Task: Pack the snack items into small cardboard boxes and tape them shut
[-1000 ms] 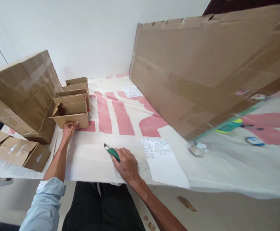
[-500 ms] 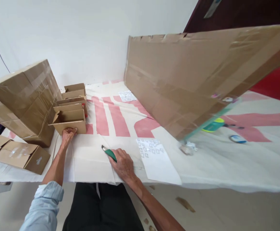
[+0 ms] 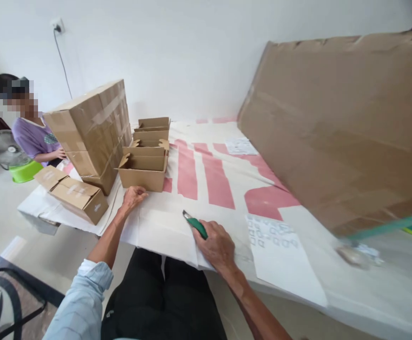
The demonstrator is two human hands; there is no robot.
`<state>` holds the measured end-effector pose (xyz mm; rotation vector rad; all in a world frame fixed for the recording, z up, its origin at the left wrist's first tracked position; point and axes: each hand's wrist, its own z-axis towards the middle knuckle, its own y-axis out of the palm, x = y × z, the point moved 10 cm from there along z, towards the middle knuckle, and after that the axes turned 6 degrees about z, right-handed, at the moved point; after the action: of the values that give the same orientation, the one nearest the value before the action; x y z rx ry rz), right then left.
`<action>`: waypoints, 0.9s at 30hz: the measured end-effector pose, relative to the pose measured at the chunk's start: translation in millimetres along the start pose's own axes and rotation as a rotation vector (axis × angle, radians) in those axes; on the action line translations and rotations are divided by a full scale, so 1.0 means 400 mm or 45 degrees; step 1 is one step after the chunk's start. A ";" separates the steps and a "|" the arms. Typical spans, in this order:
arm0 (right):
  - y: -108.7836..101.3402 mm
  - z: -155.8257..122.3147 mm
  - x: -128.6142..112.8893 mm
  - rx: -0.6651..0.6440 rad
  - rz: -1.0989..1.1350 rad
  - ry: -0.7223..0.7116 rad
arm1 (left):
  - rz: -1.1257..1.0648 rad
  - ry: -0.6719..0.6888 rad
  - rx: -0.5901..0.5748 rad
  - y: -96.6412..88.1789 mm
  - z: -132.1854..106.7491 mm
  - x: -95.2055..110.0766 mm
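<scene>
In my right hand [image 3: 216, 243] is a green utility knife [image 3: 196, 226], its blade tip pointing up and left over the white cloth. My right fingers are closed round its handle, resting near the table's front edge. My left hand [image 3: 133, 197] lies on the cloth just below the front of an open cardboard box [image 3: 142, 179]. Its fingers are curled together, and I see nothing in them; whether they touch the box I cannot tell. Behind that box stand more open cardboard boxes [image 3: 152, 134] in a row towards the wall.
A large taped carton [image 3: 99, 127] stands left, with a closed small box [image 3: 78, 193] before it. A big cardboard panel [image 3: 333, 127] leans on the right. A marked paper sheet [image 3: 284, 259] lies right of my hand. Another person [image 3: 32, 134] sits at the far left.
The view has swung left, bringing the other person and a fan into sight. My left hand has drawn back slightly from the box front. The knife stays in my right hand.
</scene>
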<state>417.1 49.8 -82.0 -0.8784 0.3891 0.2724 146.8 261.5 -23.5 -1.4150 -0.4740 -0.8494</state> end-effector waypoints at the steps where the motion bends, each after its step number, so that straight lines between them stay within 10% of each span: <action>1: 0.002 -0.001 0.001 0.000 -0.004 -0.001 | 0.008 0.007 0.007 -0.013 -0.020 -0.002; 8: 0.006 0.009 -0.013 -0.004 -0.057 -0.036 | -0.040 0.034 0.033 -0.060 -0.068 -0.008; 27: -0.025 0.023 -0.019 -0.058 -0.062 0.048 | -0.233 -0.108 0.176 0.031 0.211 -0.006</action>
<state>416.1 50.4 -66.5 -0.9377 0.3970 0.2212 170.9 343.3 -22.1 -1.2970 -0.7222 -0.8876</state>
